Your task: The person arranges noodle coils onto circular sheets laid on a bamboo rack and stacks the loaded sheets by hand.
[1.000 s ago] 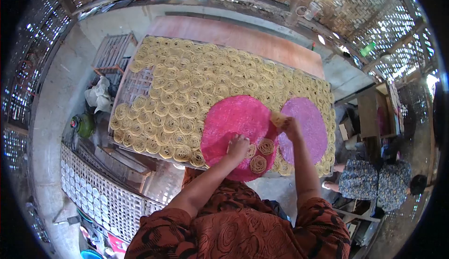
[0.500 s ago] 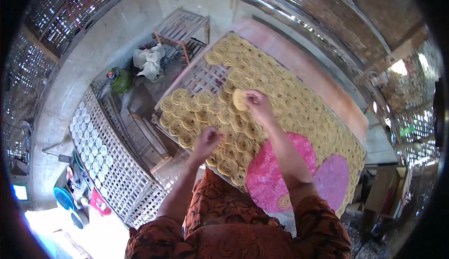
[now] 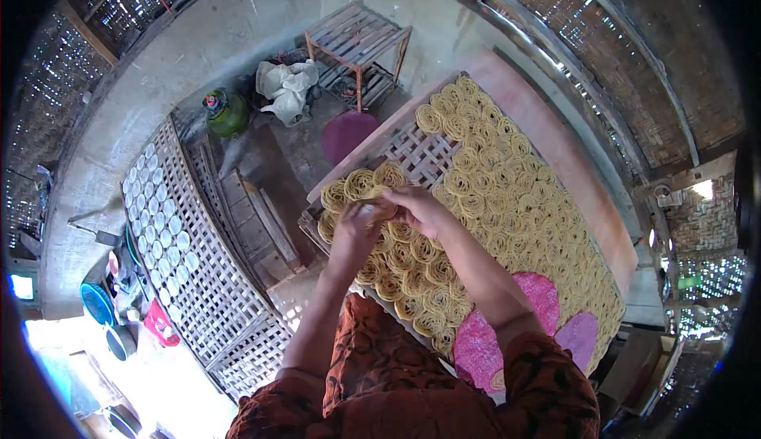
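Note:
Many coils of thin yellow strands (image 3: pixel 487 189), like noodle nests, cover a slatted table in close rows. Over the coils at the table's near left part, my left hand (image 3: pixel 361 225) and my right hand (image 3: pixel 422 210) meet, fingers curled and pinched. A bit of yellow coil (image 3: pixel 383 210) shows between the fingertips, mostly hidden by them. What the left fingers grip themselves is not clear. Right beside the hands lie several more coils (image 3: pixel 361 184). Two round sheets, one bright pink (image 3: pixel 478 349) and one mauve (image 3: pixel 577 339), lie on the coils near my right forearm.
Bare woven slats (image 3: pixel 420 153) show at the table's left side. A lattice rack (image 3: pixel 202 280) with white discs (image 3: pixel 162 233) stands at the left. Behind are a green gas cylinder (image 3: pixel 227 115), a white sack (image 3: pixel 287 88), a wooden stand (image 3: pixel 361 34) and a purple disc (image 3: pixel 349 136) on the floor.
My right hand has brought a yellow coil toward my left hand, and the two hands now touch or nearly touch. The view has shifted, placing the table further right.

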### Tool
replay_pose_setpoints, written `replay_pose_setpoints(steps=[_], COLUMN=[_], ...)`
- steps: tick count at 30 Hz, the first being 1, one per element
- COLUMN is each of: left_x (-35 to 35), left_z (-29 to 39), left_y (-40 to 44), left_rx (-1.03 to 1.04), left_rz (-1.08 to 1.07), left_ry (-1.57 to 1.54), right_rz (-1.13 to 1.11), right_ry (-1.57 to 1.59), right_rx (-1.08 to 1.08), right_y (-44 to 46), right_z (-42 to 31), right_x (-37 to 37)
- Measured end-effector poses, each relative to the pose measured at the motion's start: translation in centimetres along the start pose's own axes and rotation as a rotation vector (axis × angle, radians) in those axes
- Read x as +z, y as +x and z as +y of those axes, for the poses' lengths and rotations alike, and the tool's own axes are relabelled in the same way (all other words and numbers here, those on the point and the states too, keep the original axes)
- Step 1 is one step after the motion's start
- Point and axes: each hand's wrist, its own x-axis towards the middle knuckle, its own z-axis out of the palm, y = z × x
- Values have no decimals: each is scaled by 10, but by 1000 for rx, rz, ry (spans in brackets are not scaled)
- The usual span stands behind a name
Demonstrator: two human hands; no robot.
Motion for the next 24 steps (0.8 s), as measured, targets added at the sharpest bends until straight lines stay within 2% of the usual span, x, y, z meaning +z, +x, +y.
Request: replay_pose_setpoints(steps=[1,2,4,8,10,11,12,13,14,17,20,23,24], left_x=[3,2,-5,-18,-22,-25,-27,-29,-29,-25,7,64,83], left_z=[1,4,14,-4,-18,-17,-16,-13,-9,10,51,95,111], left_y=[3,5,5,-6,-11,-11,-12,-13,-14,-18,-34,-81,-100], left_rx=[129,127,-8,-138,-131,-140,-147,-151,-146,-41,-48,109,192], left_rz=[-52,-48,20,84,82,82,79,82,71,68,-81,-329,-438], left_ry=[100,93,15,-62,-24,-28,-33,-35,-42,57,-135,-244,-312], right_rz=[-45,-43,232,212,155,173,178,266,356,381,502,664,743], right_ry=[-46,-53,-650,-498,-152,-345,-336,-611,-891,-596,-518,-579,-762], right_rx=[-96,-93,-251,-369,-137,-151,-146,-234,-318,-545,-454,-494,-244], right_y=[2,5,17,48,70,73,67,56,39,-39,-166,-295,-336], right_z=[1,-7,-33,-54,-46,-43,-40,-40,-47,-34,-10,53,73], right_x=[-4,-11,-21,-11,-4,3,1,-6,-10,-56,-108,-164,-169])
